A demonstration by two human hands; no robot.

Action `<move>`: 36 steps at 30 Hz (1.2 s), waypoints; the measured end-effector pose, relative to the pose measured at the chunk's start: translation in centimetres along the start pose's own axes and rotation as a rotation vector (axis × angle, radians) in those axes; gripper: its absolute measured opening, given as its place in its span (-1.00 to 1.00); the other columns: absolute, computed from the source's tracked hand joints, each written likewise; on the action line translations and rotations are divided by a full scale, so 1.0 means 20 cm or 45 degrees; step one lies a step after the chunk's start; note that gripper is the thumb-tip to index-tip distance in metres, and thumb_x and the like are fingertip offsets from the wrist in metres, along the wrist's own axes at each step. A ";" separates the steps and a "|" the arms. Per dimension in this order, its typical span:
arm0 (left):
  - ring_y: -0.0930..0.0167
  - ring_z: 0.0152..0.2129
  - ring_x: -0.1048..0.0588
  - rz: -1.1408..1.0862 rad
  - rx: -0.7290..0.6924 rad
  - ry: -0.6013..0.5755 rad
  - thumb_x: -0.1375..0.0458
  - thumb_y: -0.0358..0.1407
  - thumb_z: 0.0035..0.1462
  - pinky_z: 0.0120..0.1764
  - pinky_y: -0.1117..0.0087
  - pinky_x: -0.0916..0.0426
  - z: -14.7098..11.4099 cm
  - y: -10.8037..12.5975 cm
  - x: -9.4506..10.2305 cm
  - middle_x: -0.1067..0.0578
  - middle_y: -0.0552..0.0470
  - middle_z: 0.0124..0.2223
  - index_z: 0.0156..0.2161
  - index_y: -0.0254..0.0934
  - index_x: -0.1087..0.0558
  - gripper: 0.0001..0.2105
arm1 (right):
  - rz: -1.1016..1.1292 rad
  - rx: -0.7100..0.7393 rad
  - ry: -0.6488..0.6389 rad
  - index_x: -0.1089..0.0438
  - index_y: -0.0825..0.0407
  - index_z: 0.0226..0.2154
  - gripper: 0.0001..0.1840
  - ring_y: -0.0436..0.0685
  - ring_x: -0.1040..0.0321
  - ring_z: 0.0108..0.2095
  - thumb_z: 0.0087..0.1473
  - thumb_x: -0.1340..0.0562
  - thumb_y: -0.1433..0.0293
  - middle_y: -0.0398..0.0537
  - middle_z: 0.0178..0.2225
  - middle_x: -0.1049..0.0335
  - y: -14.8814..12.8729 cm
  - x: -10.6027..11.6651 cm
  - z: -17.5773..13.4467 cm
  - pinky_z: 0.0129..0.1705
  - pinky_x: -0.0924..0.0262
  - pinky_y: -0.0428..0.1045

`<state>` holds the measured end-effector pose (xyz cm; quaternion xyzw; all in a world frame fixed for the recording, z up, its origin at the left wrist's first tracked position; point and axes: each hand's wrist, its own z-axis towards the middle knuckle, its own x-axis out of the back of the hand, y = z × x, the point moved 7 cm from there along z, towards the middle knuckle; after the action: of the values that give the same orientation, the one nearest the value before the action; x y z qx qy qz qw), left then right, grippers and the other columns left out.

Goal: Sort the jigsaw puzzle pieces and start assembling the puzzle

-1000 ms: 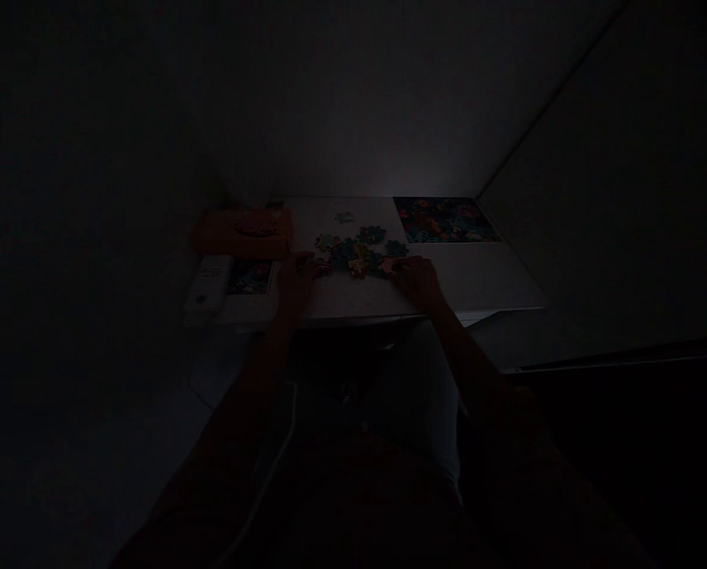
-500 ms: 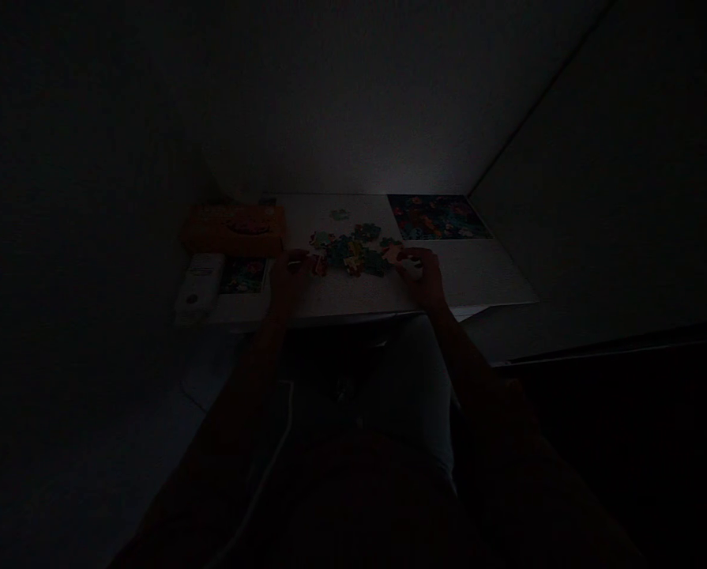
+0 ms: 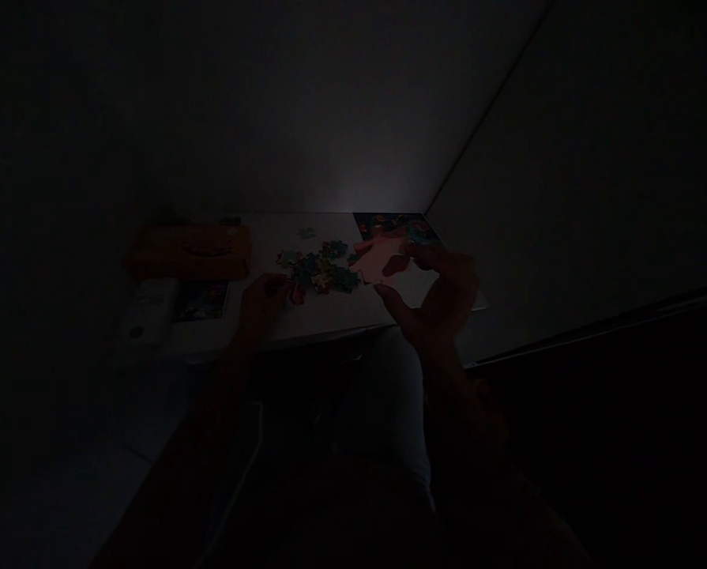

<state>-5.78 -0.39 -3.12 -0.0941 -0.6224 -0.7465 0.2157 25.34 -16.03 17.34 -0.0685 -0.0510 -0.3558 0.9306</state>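
The scene is very dark. My right hand [image 3: 441, 292] holds a large pale pink puzzle piece [image 3: 374, 261] between thumb and fingers, raised above the table towards me. My left hand [image 3: 261, 304] rests low at the left of a pile of puzzle pieces [image 3: 321, 273], mostly green and yellow. Its fingers are curled together, and their tips meet the edge of a red puzzle piece [image 3: 296, 294]; how firmly they grip it is hard to see. Behind the pile lies a single light green piece [image 3: 306, 232].
An orange box [image 3: 190, 249] stands on the white table [image 3: 270, 328] at the left. In front of it are a white box-like object [image 3: 148, 308] and a small printed picture [image 3: 202, 302]. A larger colourful picture [image 3: 394, 225] lies at the back right, partly covered. Walls border the table.
My right hand has lifted the pink puzzle piece off the table, up and closer to me. The left hand stays beside the red piece. The whole view has shifted, moving the table leftward.
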 end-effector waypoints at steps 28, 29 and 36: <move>0.00 0.05 -0.71 0.124 0.041 -0.018 -0.22 0.04 0.28 0.17 -0.11 -0.58 -0.01 0.04 0.05 -0.73 -0.07 0.02 -0.01 -0.11 -0.60 -0.65 | -0.284 0.196 0.134 -0.45 -0.30 0.34 -0.45 0.35 -0.67 -0.01 0.44 -0.50 0.03 -0.06 0.05 -0.69 -0.09 0.19 0.36 0.04 -0.52 0.35; 0.00 0.04 -0.71 0.101 0.027 -0.007 -0.23 0.07 0.26 0.16 -0.12 -0.59 -0.01 0.04 0.05 -0.74 -0.04 0.00 -0.02 -0.09 -0.60 -0.65 | -0.287 0.181 0.117 -0.45 -0.30 0.34 -0.46 0.37 -0.67 0.00 0.43 -0.50 0.04 -0.05 0.05 -0.69 -0.09 0.19 0.35 0.05 -0.53 0.37; 0.05 -0.01 -0.73 -0.025 0.058 -0.007 -0.37 0.02 0.08 0.14 -0.08 -0.62 -0.01 0.03 0.05 -0.74 -0.05 0.00 0.00 -0.16 -0.60 -0.56 | -0.353 0.071 -0.045 -0.48 -0.19 0.27 -0.45 0.38 -0.63 0.02 0.39 -0.52 0.01 0.04 0.08 -0.67 0.15 0.25 0.18 0.06 -0.53 0.36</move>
<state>-6.39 -0.80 -2.12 -0.0851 -0.6408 -0.7339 0.2087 30.86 -16.49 21.38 -0.0412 -0.0864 -0.4783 0.8730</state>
